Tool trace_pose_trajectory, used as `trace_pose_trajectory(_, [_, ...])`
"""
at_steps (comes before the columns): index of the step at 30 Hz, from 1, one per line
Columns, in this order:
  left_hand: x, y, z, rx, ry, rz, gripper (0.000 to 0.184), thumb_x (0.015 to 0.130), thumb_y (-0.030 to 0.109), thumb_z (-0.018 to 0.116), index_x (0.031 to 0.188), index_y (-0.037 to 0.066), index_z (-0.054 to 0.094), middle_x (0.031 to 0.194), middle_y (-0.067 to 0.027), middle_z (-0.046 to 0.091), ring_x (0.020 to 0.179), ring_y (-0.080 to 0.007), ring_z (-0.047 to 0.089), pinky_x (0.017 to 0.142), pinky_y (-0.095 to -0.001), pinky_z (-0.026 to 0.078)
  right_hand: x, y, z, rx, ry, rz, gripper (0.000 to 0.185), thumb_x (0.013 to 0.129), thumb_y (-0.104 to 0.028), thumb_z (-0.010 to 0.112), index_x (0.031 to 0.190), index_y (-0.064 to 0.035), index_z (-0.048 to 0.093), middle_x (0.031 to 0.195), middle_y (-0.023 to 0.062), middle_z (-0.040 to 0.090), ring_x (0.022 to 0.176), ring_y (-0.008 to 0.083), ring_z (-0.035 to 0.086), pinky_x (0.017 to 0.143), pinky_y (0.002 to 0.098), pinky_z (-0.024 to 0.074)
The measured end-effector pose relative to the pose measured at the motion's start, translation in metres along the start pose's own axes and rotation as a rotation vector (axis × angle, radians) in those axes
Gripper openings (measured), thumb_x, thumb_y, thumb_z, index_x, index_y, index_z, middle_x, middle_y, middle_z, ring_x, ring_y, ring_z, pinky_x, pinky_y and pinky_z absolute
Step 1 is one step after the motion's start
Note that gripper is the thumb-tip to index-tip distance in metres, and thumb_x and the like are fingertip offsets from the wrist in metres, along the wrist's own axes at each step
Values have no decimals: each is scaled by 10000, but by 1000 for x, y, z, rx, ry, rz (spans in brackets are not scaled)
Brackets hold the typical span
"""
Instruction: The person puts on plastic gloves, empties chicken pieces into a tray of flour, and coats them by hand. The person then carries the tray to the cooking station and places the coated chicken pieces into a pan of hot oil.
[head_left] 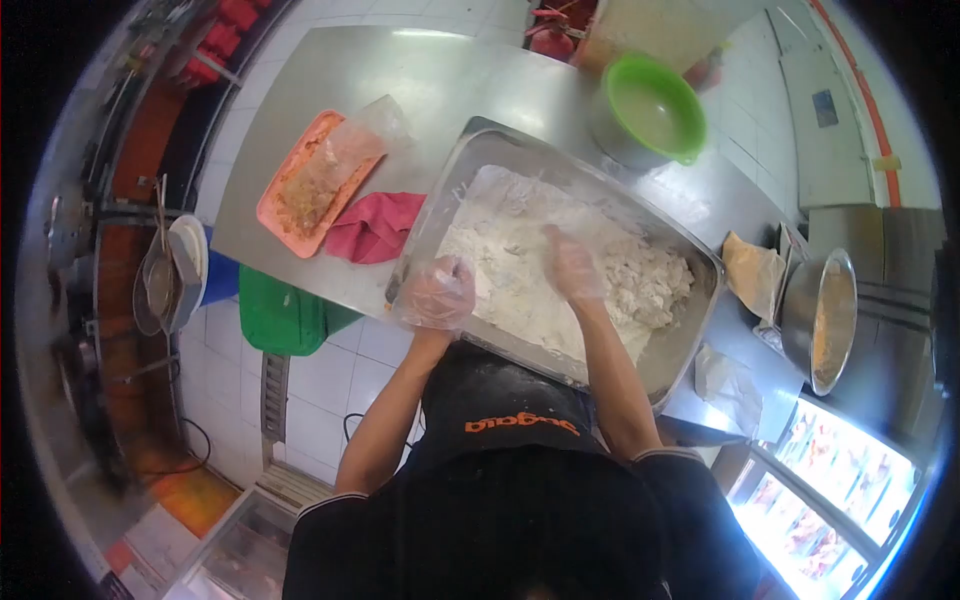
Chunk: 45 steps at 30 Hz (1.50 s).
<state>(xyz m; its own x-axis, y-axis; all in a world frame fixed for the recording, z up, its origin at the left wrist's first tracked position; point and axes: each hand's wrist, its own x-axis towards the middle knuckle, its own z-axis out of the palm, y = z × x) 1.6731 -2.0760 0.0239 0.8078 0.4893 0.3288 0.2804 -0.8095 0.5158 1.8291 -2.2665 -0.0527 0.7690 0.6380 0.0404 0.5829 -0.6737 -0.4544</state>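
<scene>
A large metal tray [560, 165] filled with white flour [515, 265] stands on the steel table in front of me. Clumpy, flour-coated pieces [655, 285] lie along its right side. My left hand [438, 293], in a clear plastic glove, is closed at the tray's left front edge; what it grips, if anything, is hidden. Over the middle of the flour is my right hand [574, 265], also gloved and slightly blurred, its fingers pointing away from me. Whether that hand holds anything is not clear. A pink cloth [375, 227] lies left of the tray.
On the steel table [430, 75], an orange tray [310, 190] holds a plastic bag. A green bowl [655, 108] of liquid sits behind the flour tray. At right are a metal bowl [820, 320] and a brown paper piece [753, 273]. A green bin [280, 312] stands below left.
</scene>
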Motion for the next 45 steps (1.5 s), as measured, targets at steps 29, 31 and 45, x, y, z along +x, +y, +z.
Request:
trace_pose_trajectory(29, [-5, -7, 15, 15, 72, -34, 134, 867, 204, 635, 770, 119, 597, 647, -143, 591, 584, -358, 604, 521, -482, 457, 31, -25, -7, 204, 62, 59, 359, 864, -197, 639, 1201, -79, 605, 1142, 210, 643, 1051, 382, 632, 907, 455, 513])
trace_pose_trajectory(31, [-5, -11, 14, 15, 34, -35, 129, 868, 200, 634, 778, 115, 601, 662, -146, 597, 592, -358, 606, 523, -481, 457, -2, -5, -29, 209, -63, 110, 412, 840, -209, 673, 1225, -81, 600, 1160, 229, 643, 1050, 397, 635, 909, 465, 512])
trace_pose_trajectory(45, [3, 5, -1, -9, -132, 11, 174, 894, 215, 640, 780, 84, 627, 719, -164, 611, 657, -369, 601, 591, -470, 457, 13, 43, -21, 37, 208, -22, 455, 899, -202, 610, 1311, -20, 549, 1097, 230, 669, 1064, 424, 609, 985, 483, 476])
